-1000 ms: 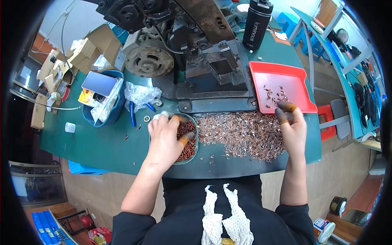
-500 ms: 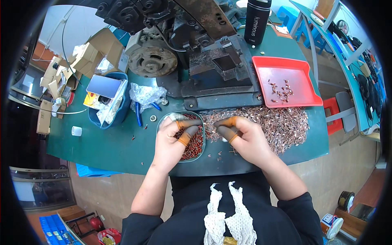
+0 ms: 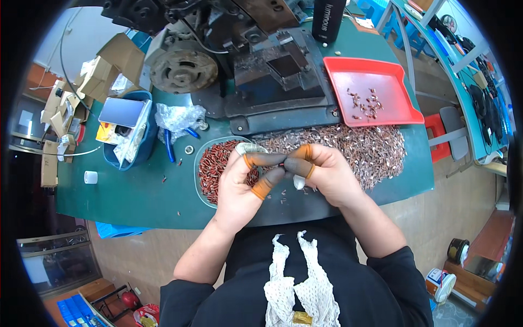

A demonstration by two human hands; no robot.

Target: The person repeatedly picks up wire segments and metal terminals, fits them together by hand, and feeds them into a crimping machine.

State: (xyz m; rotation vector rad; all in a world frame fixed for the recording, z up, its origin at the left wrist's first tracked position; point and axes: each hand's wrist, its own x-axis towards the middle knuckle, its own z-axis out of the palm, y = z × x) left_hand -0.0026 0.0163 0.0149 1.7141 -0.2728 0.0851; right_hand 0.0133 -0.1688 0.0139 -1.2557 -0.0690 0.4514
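Note:
My left hand [image 3: 235,185] and my right hand [image 3: 331,175] meet fingertip to fingertip over the table's near side. Thumb and forefinger are pinched on each, in dark grey and orange finger covers. A tiny reddish piece [image 3: 283,163] shows where the tips meet; its shape is mostly hidden. Something white wraps another finger of each hand. Partly beneath my left hand stands a clear plastic tub [image 3: 196,173], full of small red and brown parts [image 3: 214,165]. Behind and right of my right hand spreads a heap of small coppery metal pieces [image 3: 377,155].
A black machine [image 3: 283,106] fills the far middle. Beside it lies a red tray [image 3: 346,82] with several small brown pieces, near a black bottle [image 3: 328,22]. On the left are blue-handled pliers [image 3: 169,146], plastic wrap [image 3: 180,119], a blue bin [image 3: 128,158] and cardboard boxes [image 3: 122,60].
My hands were apart, and their fingertips have come together. The left hand has moved right, uncovering more of the tub. The whole view has shifted slightly.

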